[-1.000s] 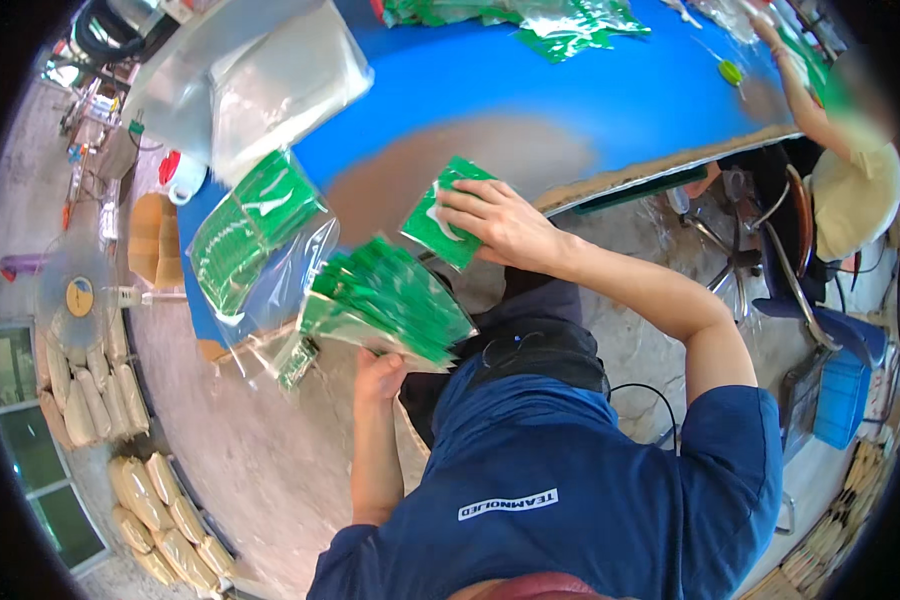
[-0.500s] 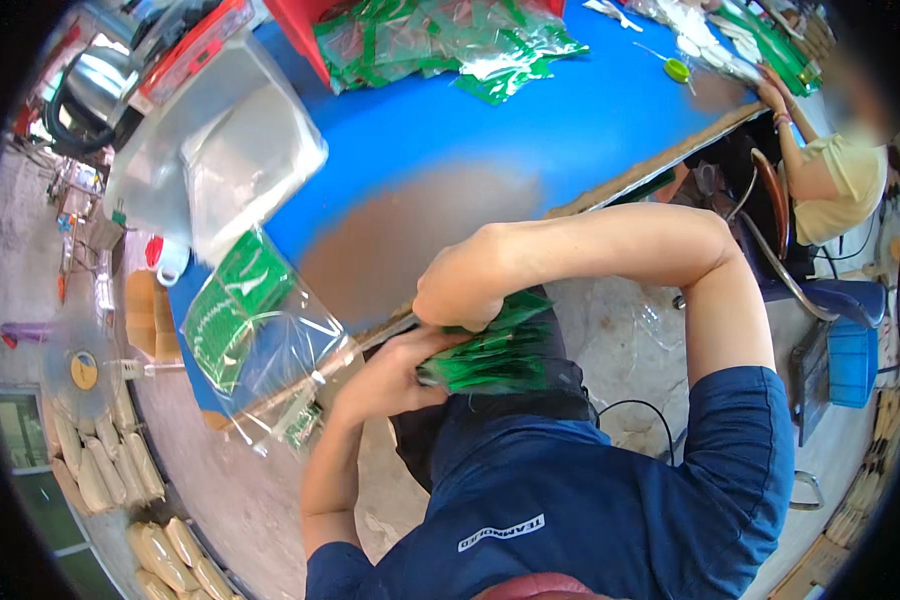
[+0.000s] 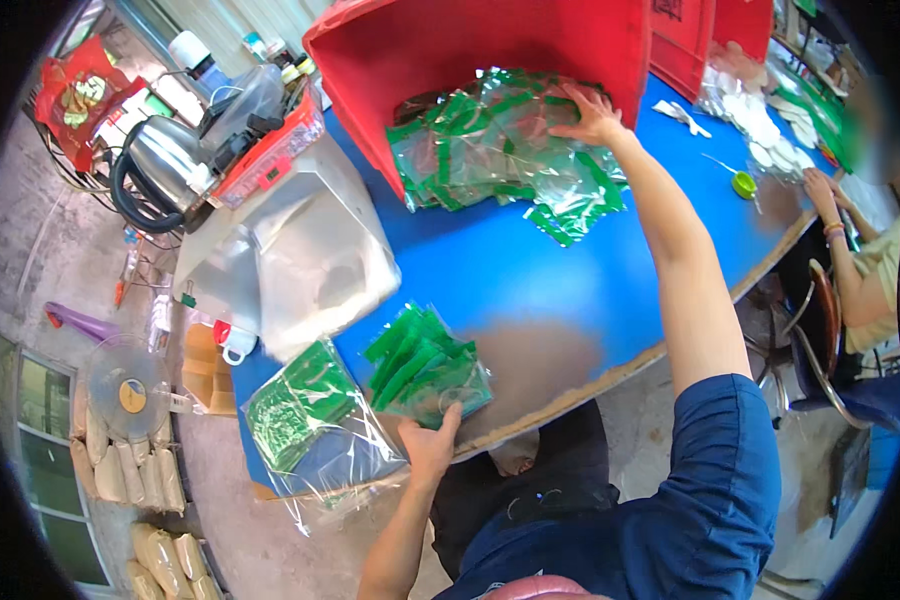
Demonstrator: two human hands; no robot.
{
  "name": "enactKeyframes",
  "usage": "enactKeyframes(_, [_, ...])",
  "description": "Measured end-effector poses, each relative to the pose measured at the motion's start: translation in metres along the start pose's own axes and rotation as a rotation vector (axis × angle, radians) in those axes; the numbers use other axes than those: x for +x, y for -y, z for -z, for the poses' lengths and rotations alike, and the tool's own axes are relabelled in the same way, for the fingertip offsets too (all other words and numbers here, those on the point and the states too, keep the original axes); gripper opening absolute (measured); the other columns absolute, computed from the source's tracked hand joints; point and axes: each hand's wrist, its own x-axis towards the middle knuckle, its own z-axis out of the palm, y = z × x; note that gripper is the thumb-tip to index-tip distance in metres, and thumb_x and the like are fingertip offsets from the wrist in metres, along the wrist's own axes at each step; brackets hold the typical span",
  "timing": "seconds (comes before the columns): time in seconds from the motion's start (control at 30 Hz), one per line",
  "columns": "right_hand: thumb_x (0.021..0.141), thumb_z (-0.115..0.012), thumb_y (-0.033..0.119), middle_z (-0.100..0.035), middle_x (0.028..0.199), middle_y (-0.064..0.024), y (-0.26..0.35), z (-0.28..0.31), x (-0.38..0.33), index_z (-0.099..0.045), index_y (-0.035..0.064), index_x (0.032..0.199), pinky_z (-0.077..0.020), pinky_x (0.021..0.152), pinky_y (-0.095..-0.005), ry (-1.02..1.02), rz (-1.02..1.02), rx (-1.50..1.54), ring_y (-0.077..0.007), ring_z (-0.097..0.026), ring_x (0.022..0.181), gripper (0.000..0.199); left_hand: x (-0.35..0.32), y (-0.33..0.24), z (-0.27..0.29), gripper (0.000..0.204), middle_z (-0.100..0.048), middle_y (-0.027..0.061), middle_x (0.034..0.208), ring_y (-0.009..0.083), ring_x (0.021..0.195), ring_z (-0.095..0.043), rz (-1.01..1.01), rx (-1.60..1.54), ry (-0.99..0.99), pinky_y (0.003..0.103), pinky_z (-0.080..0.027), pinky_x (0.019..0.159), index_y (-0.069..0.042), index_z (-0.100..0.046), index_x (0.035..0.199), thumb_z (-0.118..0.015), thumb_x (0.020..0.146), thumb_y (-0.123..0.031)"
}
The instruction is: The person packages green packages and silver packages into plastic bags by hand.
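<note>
My left hand [image 3: 433,440] grips the near edge of a fanned stack of green and clear plastic packets [image 3: 420,360], its thumb on top, over the near edge of the blue table. The fingers under the stack are hidden. My right hand [image 3: 590,115] reaches far forward, fingers spread and touching a loose pile of similar green-edged packets [image 3: 500,150]. That pile spills out of a red plastic bin [image 3: 480,40] lying open towards me. Left of the stack, a big clear bag [image 3: 360,450] with green packets inside hangs partly over the table edge.
A translucent tub [image 3: 225,265] with clear plastic sheets [image 3: 320,260] stands at the left, beside a steel kettle [image 3: 165,165] and a white mug [image 3: 238,345]. Farther right on the blue table [image 3: 530,285] lies a green-yellow tape roll [image 3: 743,185]. A co-worker's hands [image 3: 825,195] rest at the right.
The packet stack has gone from my lap up to the table edge in my left hand. My right hand has left the stack and reached out to the pile. The view has tilted up.
</note>
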Motion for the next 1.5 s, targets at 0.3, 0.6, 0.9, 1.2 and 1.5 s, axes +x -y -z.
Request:
enactKeyframes(0.3, [0.062,-0.056,0.091,-0.046,0.148,-0.0153,0.086,-0.002,-0.017,-0.045,0.0062,0.145,-0.0418,0.107,-0.0475,0.411,-0.001,-0.251,-0.0315,-0.044,0.137,0.119,0.003,0.003,-0.002,0.038,-0.069,0.0118,0.106,0.0189,0.095,-0.065,-0.003,0.023,0.039,0.034,-0.05,0.087,0.005,-0.064,0.111,-0.08,0.079,-0.01])
enactKeyframes(0.6, [0.077,-0.05,0.084,-0.058,0.131,-0.0221,0.168,-0.028,-0.13,-0.058,-0.0043,0.13,-0.0581,0.076,-0.0451,0.421,-0.149,-0.046,-0.0314,-0.06,0.118,0.103,0.007,0.017,0.009,0.042,-0.067,0.0118,0.11,0.0192,0.099,-0.063,-0.097,-0.104,0.014,0.034,-0.05,0.089,0.005,-0.06,0.116,-0.079,0.08,-0.006])
enactKeyframes(0.9, [0.087,-0.062,0.058,-0.045,0.142,-0.0286,0.143,0.015,-0.233,-0.048,0.0072,0.141,-0.0369,0.107,-0.054,-0.077,0.484,0.348,-0.0434,-0.044,0.131,0.075,-0.121,0.036,0.085,0.06,-0.059,0.0129,0.131,0.0334,0.128,-0.05,0.457,-1.244,0.217,0.056,-0.036,0.112,-0.002,-0.053,0.133,-0.078,0.08,-0.017])
enactKeyframes(1.2, [0.087,-0.054,0.067,-0.032,0.151,-0.0305,0.218,-0.014,-0.321,-0.039,0.0136,0.149,-0.0187,0.11,-0.0693,0.036,0.173,0.206,-0.0531,-0.023,0.141,0.083,-0.14,0.07,0.088,0.066,-0.06,0.0136,0.133,0.0333,0.125,-0.053,0.601,-1.304,0.259,0.052,-0.035,0.113,-0.002,-0.055,0.132,-0.082,0.074,-0.016])
enactKeyframes(1.5, [0.094,-0.052,0.051,-0.042,0.144,-0.0288,0.211,0.027,-0.352,-0.048,-0.0009,0.138,-0.0186,0.111,-0.0681,0.111,0.453,0.172,-0.048,-0.029,0.14,0.067,-0.133,0.086,0.079,0.07,-0.058,0.01,0.132,0.03,0.122,-0.056,0.6,-1.34,0.232,0.048,-0.044,0.107,-0.004,-0.047,0.138,-0.079,0.077,-0.012])
